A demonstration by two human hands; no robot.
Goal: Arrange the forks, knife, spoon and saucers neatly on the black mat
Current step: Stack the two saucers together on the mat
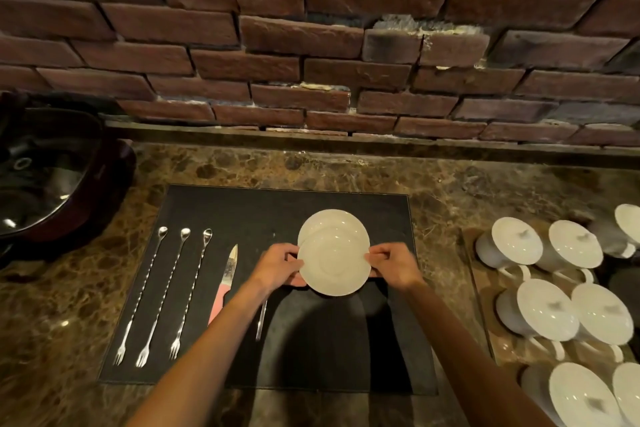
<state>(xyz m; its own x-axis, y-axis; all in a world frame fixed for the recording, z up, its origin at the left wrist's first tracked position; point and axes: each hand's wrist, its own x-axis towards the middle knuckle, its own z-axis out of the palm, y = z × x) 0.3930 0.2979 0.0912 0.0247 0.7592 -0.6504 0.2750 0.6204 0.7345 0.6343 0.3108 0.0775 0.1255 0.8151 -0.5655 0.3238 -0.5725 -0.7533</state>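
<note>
A black mat (214,208) lies on the marble counter. Three long twisted forks (169,288) lie side by side on its left part, tines toward me. To their right rests a knife (227,277) with a pink handle. A thin metal utensil (261,319), likely the spoon, is partly hidden under my left forearm. Both hands hold a white saucer (334,262) by its rim, my left hand (278,265) on its left edge and my right hand (393,265) on its right edge. It overlaps a second saucer (329,220) lying behind it on the mat.
A dark bowl-shaped sink (45,177) sits at the far left. Several white lidded cups (547,308) stand on a tray at the right. A brick wall (311,45) rises behind the counter (450,184).
</note>
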